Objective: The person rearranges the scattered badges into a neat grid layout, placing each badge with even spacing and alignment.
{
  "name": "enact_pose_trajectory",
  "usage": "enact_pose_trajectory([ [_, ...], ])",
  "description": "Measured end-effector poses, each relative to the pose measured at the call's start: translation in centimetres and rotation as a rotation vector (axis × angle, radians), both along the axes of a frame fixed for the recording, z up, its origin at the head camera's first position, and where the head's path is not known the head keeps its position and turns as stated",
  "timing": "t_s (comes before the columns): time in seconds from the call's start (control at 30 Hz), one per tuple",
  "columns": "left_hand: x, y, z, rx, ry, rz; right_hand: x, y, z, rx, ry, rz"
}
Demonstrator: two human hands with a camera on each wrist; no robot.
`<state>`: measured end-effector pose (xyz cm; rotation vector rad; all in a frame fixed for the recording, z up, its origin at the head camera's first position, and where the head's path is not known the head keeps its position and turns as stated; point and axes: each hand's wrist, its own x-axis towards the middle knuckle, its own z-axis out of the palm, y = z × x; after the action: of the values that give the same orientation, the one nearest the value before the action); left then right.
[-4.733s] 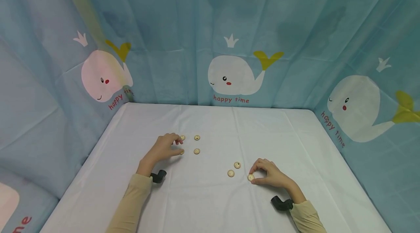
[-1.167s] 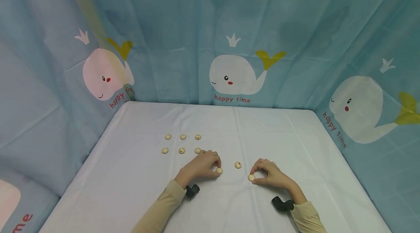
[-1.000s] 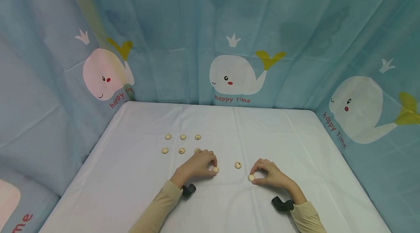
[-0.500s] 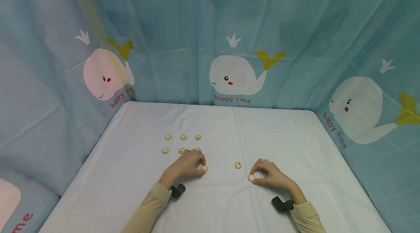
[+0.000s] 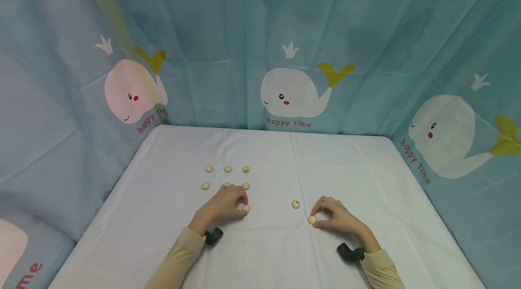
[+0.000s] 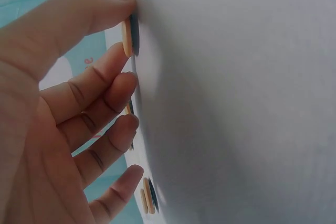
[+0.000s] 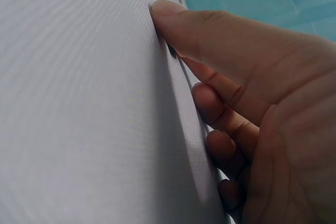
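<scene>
My left hand (image 5: 224,202) pinches a small pale wooden disc (image 5: 246,208) between thumb and index finger, low over the white cloth. In the left wrist view this disc (image 6: 127,39) stands edge-on between the fingertips, its underside dark. Just beyond this hand lie two rows of similar discs, with one front-row disc (image 5: 226,185) partly covered by the knuckles. At the right, my right hand (image 5: 337,216) holds another disc (image 5: 312,220) by its edge with thumb and index finger. The thumb mostly hides it in the right wrist view. One loose disc (image 5: 296,204) with a dark mark lies between the hands.
A white cloth (image 5: 268,257) covers the table. Blue curtains (image 5: 228,94) printed with whales rise along its back and sides. Black wrist cameras (image 5: 350,253) are strapped to both wrists.
My left hand picked up a disc near the middle and has slid it left to just below the front row's right end. Earlier it added discs at that group's left. The right hand stays put.
</scene>
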<state>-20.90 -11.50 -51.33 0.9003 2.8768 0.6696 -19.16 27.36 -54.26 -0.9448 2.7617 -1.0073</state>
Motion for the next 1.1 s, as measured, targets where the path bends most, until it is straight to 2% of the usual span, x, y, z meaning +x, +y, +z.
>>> enact_pose_trajectory([
  [0.33,-0.2,0.0,0.0,-0.001,-0.006,0.011,0.1,0.0,0.2,-0.007,0.001,0.002],
  [0.53,-0.6,0.6,0.5,0.024,-0.018,-0.026,0.0,0.0,0.0,-0.006,0.007,0.003],
  [0.77,-0.9,2.3,1.1,0.024,-0.029,-0.056,0.0,0.0,-0.1,-0.013,0.006,0.0],
  [1.1,-1.6,5.8,0.8,0.001,-0.002,-0.114,0.1,0.0,0.1,-0.007,-0.02,-0.007],
])
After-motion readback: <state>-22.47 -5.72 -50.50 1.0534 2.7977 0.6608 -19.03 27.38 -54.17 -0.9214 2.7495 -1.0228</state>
